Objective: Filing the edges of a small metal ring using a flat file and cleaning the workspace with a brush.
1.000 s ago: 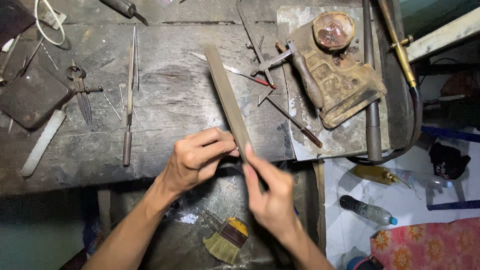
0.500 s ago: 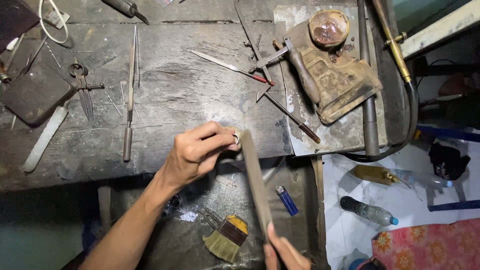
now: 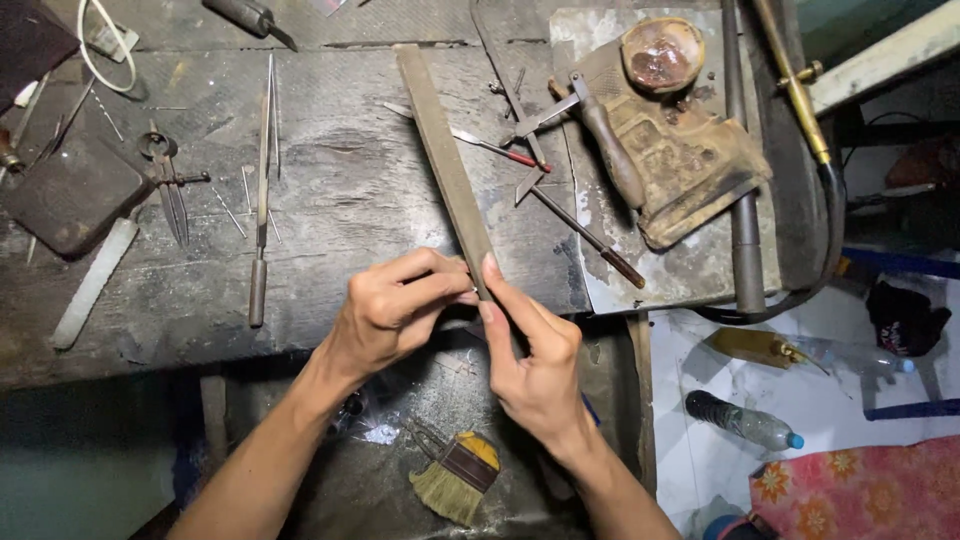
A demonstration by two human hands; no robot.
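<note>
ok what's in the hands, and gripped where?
Right hand holds the long flat file at its near end. Left hand pinches something small against the file; too small to identify.

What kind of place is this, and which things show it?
Probably a small metalworking or jeweller's workshop. A scarred wooden bench carries dividers and a torch, and the right hand works a long flat file.
</note>
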